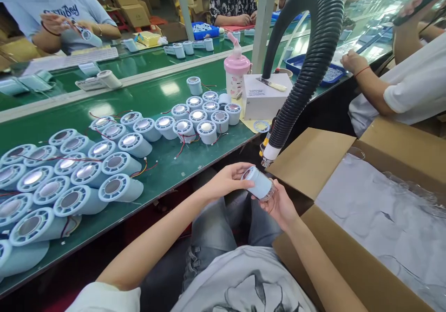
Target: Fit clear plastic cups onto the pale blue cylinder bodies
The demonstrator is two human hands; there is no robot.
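A light blue cylindrical housing (259, 183) is held tilted above my lap, just below the nozzle of a black corrugated hose (313, 47). The fingers of my left hand (232, 179) close round its upper left end. At its lower right end, my right hand (280, 205) grips it near a clear or metallic rim whose details are too small to tell. Rows of similar blue housings (134, 145), several with thin red and black wires, stand on the green bench (188, 161) to the left.
An open cardboard box (313, 163) with white sheeting and clear plastic rings lies at the right. Behind the hands stand a white box (261, 98) and a pink cup (237, 73). Other people sit across the bench and at the right.
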